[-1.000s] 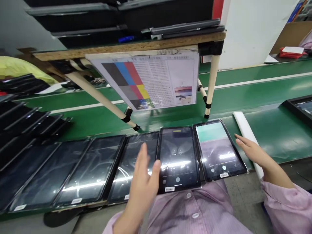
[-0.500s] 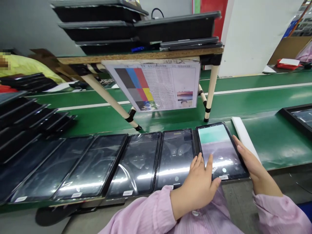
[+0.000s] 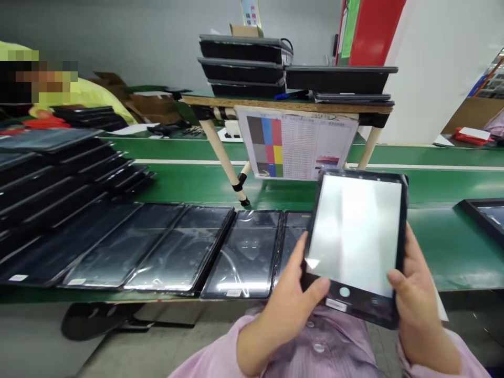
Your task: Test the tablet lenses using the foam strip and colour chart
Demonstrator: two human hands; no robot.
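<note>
A black-framed tablet (image 3: 356,236) is raised above the front edge of the green bench, its screen lit bright white with a round button near the bottom. My left hand (image 3: 289,294) grips its lower left side, thumb over the front edge. On the opposite side, my right hand (image 3: 417,283) holds the lower right edge, thumb on the screen border. Dark tablets lie in a row to the left, one (image 3: 242,252) with a small white label; another (image 3: 293,236) is partly hidden behind the held tablet and my left hand.
Stacked dark tablets (image 3: 51,173) rise at the left. A wooden shelf (image 3: 291,104) on pipe legs carries black trays and a hanging colour chart (image 3: 299,147). A person in yellow (image 3: 98,97) is at the far left. A black tray (image 3: 484,215) lies at the right.
The tablet has been lifted off the bench, and its screen has turned from green and grey to nearly white. My left hand has gone from the screen to its left edge. The view has shifted.
</note>
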